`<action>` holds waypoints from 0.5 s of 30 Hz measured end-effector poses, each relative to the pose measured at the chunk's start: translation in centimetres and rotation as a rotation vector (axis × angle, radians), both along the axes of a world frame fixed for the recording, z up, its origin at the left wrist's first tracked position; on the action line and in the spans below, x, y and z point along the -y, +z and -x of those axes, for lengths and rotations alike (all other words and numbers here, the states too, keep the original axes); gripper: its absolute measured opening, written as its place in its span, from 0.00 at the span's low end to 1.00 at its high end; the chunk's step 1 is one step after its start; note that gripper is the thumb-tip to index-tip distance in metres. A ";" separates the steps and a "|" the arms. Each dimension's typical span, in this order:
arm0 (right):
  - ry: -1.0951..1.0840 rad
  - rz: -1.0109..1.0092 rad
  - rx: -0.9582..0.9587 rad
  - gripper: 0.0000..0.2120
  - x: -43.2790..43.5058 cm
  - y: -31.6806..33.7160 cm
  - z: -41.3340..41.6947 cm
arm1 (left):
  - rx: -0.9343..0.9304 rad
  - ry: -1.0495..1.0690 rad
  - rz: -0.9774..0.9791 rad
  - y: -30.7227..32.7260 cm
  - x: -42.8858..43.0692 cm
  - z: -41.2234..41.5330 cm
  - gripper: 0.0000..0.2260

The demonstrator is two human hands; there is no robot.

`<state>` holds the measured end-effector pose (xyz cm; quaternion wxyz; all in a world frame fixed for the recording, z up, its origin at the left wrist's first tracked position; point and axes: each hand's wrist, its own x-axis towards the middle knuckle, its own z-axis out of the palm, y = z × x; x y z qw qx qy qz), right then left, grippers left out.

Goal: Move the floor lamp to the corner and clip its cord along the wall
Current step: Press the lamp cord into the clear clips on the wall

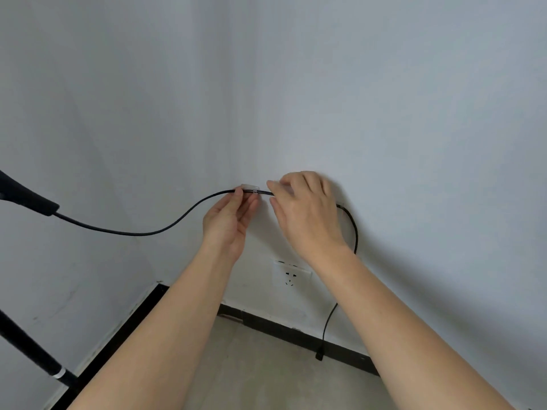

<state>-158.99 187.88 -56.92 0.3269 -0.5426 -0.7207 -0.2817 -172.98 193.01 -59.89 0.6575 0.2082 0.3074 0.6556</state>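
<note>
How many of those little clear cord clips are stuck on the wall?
1. The clear clip sits near the corner, above the wall socket, with the black cord through it. Another may hide behind the right hand.

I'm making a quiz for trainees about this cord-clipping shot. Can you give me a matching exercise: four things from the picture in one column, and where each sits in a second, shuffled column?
Things:
1. clear clip
2. wall socket
3. cord's plug
4. lamp pole

Places:
A. hanging loose in front of the black skirting
B. at the picture's lower left edge
C. on the wall near the corner, cord running through it
D. on the wall below the hands, nothing plugged in

Pairs: 1-C, 2-D, 3-A, 4-B
</note>
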 end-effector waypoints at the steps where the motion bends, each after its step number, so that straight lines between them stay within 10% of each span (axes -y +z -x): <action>1: -0.018 0.025 0.062 0.08 -0.5 0.1 0.2 | 0.015 -0.004 0.027 0.1 -0.1 0.1 0.05; 15: -0.085 0.074 0.133 0.15 -0.7 -0.6 0.1 | -0.098 0.096 0.129 1.7 -0.3 0.3 0.08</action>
